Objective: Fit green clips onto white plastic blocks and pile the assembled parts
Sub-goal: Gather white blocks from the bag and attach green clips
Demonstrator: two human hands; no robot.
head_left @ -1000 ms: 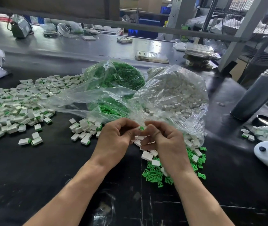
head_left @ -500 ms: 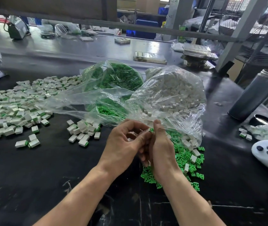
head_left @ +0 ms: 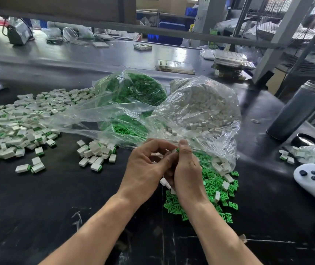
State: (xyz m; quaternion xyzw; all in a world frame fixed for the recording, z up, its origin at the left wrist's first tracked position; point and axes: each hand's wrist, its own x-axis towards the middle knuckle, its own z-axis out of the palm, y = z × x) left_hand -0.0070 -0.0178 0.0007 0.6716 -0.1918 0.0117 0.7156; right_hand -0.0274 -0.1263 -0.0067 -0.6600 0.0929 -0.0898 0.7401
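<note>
We note a black worktop (head_left: 38,217), scuffed near its front edge. Above it both hands meet. The left hand (head_left: 145,169) has its fingers curled in toward the right hand (head_left: 186,173), whose thumb and fingers pinch a green clip (head_left: 177,149) at their tips; what the left fingers hold is hidden between the hands, so we cannot tell its grip. A few white blocks (head_left: 164,182) show under the right palm.

Just right of the hands lies a loose heap of green clips (head_left: 210,188) with white blocks scattered on it. A small pile of assembled parts (head_left: 97,153) sits left of the hands, and a large spread of assembled parts (head_left: 13,123) lies further left.

Behind the hands, two clear bags crowd the working area: the bag of green clips (head_left: 133,92) and the bag of white blocks (head_left: 200,108), its mouth draped over the loose heap.

At the right we record a white controller (head_left: 313,180) and a dark flask (head_left: 298,109).
</note>
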